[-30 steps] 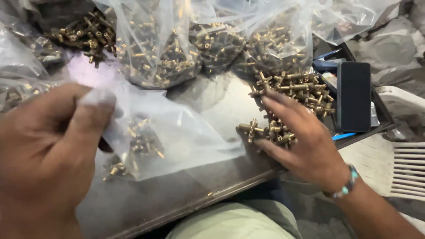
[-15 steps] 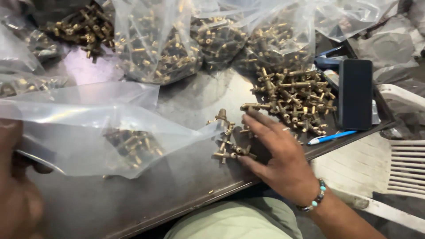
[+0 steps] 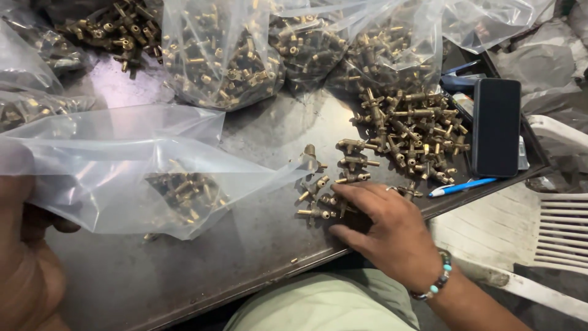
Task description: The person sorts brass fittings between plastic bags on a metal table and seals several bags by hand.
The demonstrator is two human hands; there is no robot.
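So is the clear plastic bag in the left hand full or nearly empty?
Nearly empty: the clear plastic bag, held by the left hand, lies mostly flat on the metal table, with one small cluster of brass fittings inside.

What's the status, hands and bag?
Left hand holds clear bag open. Right hand flat on small cluster of brass fittings near bag mouth. Path between unobstructed.

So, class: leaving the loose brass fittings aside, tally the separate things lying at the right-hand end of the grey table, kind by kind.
Black slab-shaped phone: 1
Blue and white plastic pen: 1
Total: 2
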